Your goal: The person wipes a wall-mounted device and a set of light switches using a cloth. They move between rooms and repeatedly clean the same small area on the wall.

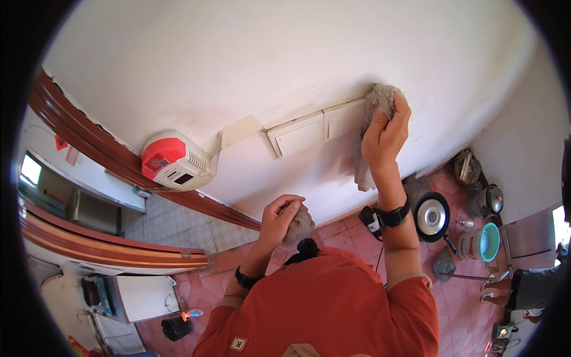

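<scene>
My right hand (387, 134) grips a grey-brown cloth (372, 114), its upper end pressed at the wall and its lower part hanging down. Just left of it, two white wall switches (298, 134) sit side by side on the white wall (285, 58); the cloth covers the right end of the second. Lower down, my left hand (282, 218) holds another bunched grey-brown cloth (298, 225) in front of my chest. A red and white gas alarm (178, 160) is fixed to the wall at the left, with a strip of tape (241, 131) beside it.
A brown wooden door frame (84, 129) borders the wall at left. On the red tiled floor (348, 236) at right stand a wok lid (432, 216), a bucket (478, 242) and a pot (486, 201). Another person (531, 288) stands at far right, near a broom or dustpan (446, 267).
</scene>
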{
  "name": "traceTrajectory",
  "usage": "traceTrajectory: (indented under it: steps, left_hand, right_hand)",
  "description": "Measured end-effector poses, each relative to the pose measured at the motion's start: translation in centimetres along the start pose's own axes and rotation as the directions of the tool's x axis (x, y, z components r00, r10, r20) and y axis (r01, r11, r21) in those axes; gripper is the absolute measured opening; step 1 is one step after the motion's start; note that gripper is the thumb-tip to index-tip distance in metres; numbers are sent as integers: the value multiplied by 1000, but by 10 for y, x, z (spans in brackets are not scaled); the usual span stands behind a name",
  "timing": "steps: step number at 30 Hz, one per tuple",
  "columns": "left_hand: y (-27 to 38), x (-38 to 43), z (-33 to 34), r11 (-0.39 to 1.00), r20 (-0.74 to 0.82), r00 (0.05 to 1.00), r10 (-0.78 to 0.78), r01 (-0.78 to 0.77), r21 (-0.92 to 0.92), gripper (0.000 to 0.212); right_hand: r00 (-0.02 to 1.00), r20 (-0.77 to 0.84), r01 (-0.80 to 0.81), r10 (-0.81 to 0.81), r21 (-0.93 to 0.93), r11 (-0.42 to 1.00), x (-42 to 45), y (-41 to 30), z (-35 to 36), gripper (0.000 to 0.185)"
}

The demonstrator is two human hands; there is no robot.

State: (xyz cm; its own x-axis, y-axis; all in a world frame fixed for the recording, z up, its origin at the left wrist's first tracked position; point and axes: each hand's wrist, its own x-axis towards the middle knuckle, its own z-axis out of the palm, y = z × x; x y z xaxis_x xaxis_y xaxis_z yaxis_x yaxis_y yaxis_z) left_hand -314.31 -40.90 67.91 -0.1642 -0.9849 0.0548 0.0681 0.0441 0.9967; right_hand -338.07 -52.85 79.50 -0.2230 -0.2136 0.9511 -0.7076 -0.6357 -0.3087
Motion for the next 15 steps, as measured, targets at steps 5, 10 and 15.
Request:
traceTrajectory:
  steps: [5,10,15]
  left_hand:
    - [-2,2,-2,1000,-2,1000,-10,10,21,21]
    - [1,9,7,1000,40,999,-7,7,-12,20]
    - [-7,11,3,999,30,999,-36,37,-30,20]
  right_hand:
    - [994,13,111,-111,-30,993,3,-12,11,32]
    - [991,28,129,-128,-37,991,5,-8,9,34]
    - [996,24,91,-91,-34,995,-1,-14,11,34]
